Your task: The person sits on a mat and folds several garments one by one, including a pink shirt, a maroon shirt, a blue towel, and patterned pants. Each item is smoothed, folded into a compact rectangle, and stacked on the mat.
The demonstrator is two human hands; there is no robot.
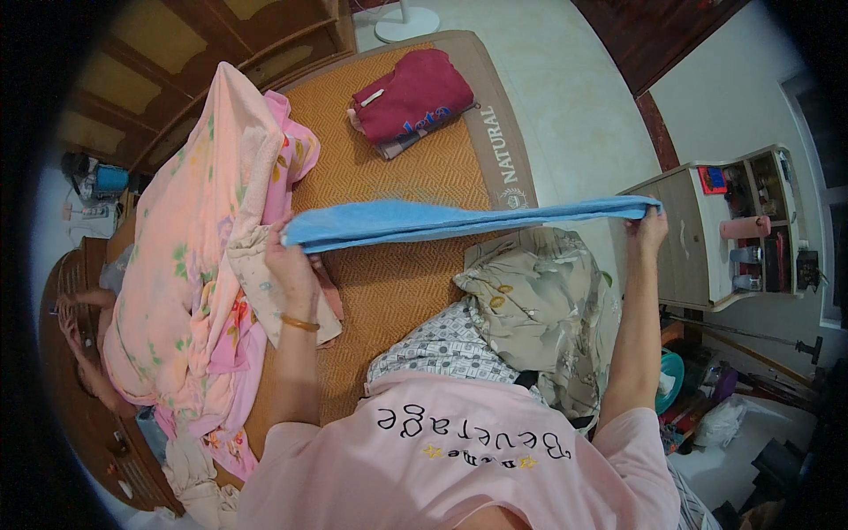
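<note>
A long strip of light blue cloth [468, 221], folded lengthwise, is stretched level in front of me above the woven mat. My left hand [293, 268] grips its left end, with the fingers closed round it. At the other end my right hand [648, 230] pinches the corner. Whether it is a towel or a garment, I cannot tell. A folded dark red garment [415, 95] lies beyond it on the mat [375, 265]. Below the cloth's right half sits a heap of grey-green patterned fabric [548, 309].
Pink floral bedding [190, 274] is piled along the left. Beside it, at the far left, another person's arm and hand [75, 322] show. A pale cabinet [689, 243] with shelves stands at the right. A white round stand base [406, 25] rests on the tiled floor.
</note>
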